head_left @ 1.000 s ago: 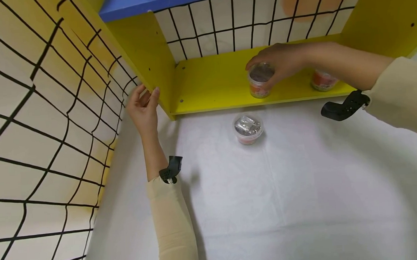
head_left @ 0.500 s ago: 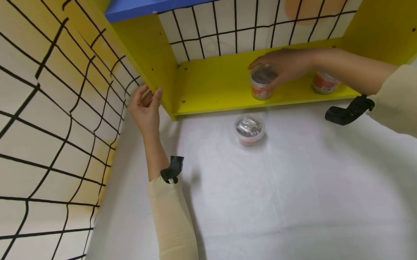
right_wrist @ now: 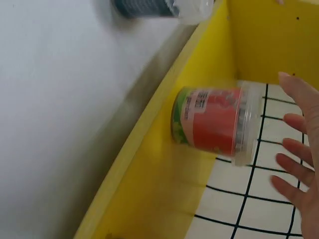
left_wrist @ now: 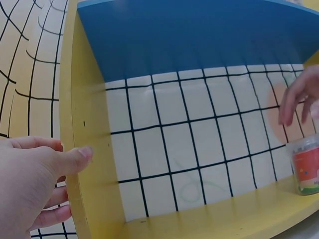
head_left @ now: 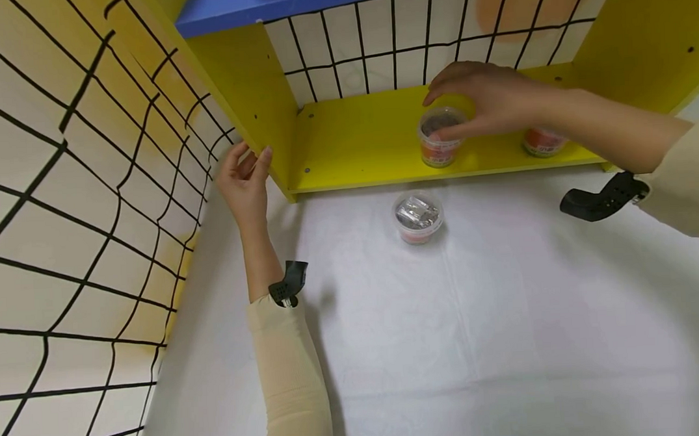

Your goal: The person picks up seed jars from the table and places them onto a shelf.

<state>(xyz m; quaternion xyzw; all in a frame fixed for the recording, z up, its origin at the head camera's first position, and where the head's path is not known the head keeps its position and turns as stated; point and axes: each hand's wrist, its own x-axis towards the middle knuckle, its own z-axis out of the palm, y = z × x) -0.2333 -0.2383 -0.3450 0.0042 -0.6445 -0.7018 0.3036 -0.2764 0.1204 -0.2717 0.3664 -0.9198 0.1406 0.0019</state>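
A clear lidded cup with a red label stands upright near the front of the yellow shelf board. My right hand hovers just above its lid with the fingers spread and loose. In the right wrist view the fingers are apart from the cup. My left hand holds the front edge of the shelf's yellow left side panel. In the left wrist view the thumb lies on the panel's inner face and the fingers curl behind it. The cup shows at the right edge there.
A second red-labelled cup stands further right on the shelf, partly behind my forearm. A third cup with foil-wrapped contents sits on the white table below the shelf's front edge. Black wire grid walls the left side and the shelf's back.
My right hand has let go of the cup and risen slightly above it. The cup stays on the shelf. My left hand has not moved.
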